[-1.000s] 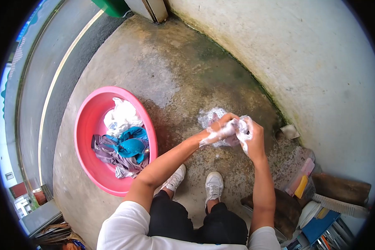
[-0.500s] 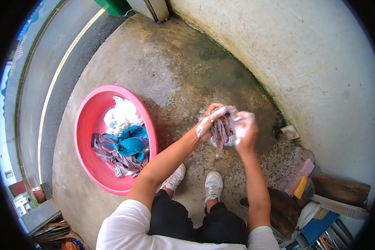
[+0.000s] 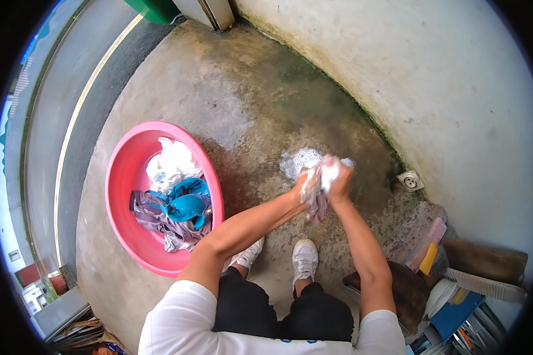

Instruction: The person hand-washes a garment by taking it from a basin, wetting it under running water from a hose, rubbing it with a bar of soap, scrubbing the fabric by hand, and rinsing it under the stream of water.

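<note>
A wet mauve garment [image 3: 317, 206] is bunched between my two hands, its lower end hanging down. My left hand [image 3: 304, 184] is closed around its left side. My right hand [image 3: 341, 182], streaked with white suds, grips it from the right and touches or nearly touches the left. White foam [image 3: 301, 162] lies on the concrete beyond my hands. To the left stands a pink basin [image 3: 119, 228] with a white cloth [image 3: 175, 164], a teal bra [image 3: 188, 207] and a greyish-purple garment [image 3: 154, 218] in it.
A floor drain [image 3: 410, 181] sits by the white wall [image 3: 456, 89]. At the lower right are a wooden board [image 3: 485, 264], a yellow-handled item [image 3: 428, 258] and a blue box [image 3: 456, 318]. A road [image 3: 59, 112] runs along the left, and a green bin [image 3: 154, 9] stands at the top.
My hands have come together, the right one shifting left, and the garment is squeezed tighter between them. The foam on the floor and the drain now show more fully.
</note>
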Demonstrator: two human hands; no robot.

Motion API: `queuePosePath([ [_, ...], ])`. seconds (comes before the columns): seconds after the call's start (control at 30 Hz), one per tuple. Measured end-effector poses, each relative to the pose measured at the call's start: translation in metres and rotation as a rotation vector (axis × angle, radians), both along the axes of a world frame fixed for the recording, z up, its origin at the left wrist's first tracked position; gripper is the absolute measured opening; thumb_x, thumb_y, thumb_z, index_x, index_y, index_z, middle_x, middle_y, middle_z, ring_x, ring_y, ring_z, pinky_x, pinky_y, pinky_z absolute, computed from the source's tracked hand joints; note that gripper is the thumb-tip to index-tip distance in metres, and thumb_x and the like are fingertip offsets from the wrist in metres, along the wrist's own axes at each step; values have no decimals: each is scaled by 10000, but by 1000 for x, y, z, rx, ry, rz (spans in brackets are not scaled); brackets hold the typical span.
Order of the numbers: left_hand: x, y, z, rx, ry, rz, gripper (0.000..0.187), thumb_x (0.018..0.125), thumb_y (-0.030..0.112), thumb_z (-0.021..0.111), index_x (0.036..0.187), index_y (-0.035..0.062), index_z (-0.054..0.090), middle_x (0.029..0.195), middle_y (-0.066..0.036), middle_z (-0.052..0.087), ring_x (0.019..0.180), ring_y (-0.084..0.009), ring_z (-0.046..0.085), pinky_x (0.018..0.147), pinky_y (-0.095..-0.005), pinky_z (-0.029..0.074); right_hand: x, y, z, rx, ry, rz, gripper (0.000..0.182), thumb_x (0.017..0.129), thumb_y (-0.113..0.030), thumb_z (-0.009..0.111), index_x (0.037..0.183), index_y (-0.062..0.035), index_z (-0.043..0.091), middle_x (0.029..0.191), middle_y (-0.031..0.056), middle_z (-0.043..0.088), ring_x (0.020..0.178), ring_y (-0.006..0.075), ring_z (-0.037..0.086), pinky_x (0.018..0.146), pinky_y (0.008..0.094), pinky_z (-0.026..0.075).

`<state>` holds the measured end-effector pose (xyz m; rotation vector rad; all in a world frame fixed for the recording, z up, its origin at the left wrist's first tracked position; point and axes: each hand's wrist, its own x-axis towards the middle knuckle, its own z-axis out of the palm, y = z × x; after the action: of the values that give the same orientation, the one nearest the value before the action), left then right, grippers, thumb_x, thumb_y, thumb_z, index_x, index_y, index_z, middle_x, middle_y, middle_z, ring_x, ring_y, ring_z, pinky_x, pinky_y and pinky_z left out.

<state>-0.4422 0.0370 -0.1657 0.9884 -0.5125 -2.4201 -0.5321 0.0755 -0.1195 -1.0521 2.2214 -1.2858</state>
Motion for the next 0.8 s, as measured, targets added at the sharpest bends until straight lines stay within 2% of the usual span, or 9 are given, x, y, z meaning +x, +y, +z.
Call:
queuePosePath([
  [0.03,-7,0,25,126,-195,-20,49,843,83,573,810,47,576,749,-47,573,651,-137,562,568,-266,484,-8,0,2,97,-124,-38,169,794,-113,602,683,9,566,568,133,534,540,180,570,484,336,410],
  [0.13,0,-4,-11,106,288,-4,86,861,100,564,806,39,590,729,-42,573,634,-138,565,560,-274,484,34,6,4,-273,-99,-79,232,827,-132,552,621,-25,570,501,114,519,434,186,519,420,333,369],
  [0.17,3,-10,-24,467,807,-98,85,858,110,580,836,32,606,752,-49,586,667,-138,576,563,-273,485,31,6,4,-227,-71,-77,249,838,-149,546,626,-19,562,502,120,512,439,188,517,427,336,372],
  [0.27,2,7,22,77,37,-134,226,898,187,526,1055,32,576,858,-43,603,726,-135,575,658,-269,498,7,9,9,-103,28,-96,305,870,-199,531,638,0,538,505,139,492,454,193,511,447,346,380],
  [0.47,-10,-8,63,262,438,-350,365,867,309,577,1114,41,570,864,-57,643,668,-176,613,599,-321,529,-53,55,22,-328,-159,-226,259,896,-266,546,831,-16,551,708,53,524,694,115,495,644,275,433],
  [0.57,-16,-30,111,423,338,-576,256,862,335,572,989,115,603,738,-21,636,529,-148,565,476,-321,484,-86,104,135,-357,155,-419,78,868,-91,555,905,-23,564,819,37,560,740,108,521,701,247,458],
  [0.63,-11,-36,124,369,230,-534,211,857,324,580,713,173,548,611,12,566,464,-155,513,417,-318,430,-125,129,215,-878,-300,-481,53,839,-4,529,879,-32,551,783,32,555,692,96,517,663,219,464],
  [0.7,-15,-42,142,199,149,-504,236,864,265,542,653,166,502,590,-22,523,471,-202,499,435,-363,433,-141,132,323,-671,401,-502,113,805,-4,563,914,-35,563,824,46,585,737,123,561,679,241,482],
  [0.8,-28,-46,130,291,322,-441,228,829,193,554,620,147,475,556,-27,472,457,-207,463,421,-364,411,-169,108,457,-729,692,-346,311,777,-51,645,1057,-15,514,1032,65,565,919,133,534,805,278,457],
])
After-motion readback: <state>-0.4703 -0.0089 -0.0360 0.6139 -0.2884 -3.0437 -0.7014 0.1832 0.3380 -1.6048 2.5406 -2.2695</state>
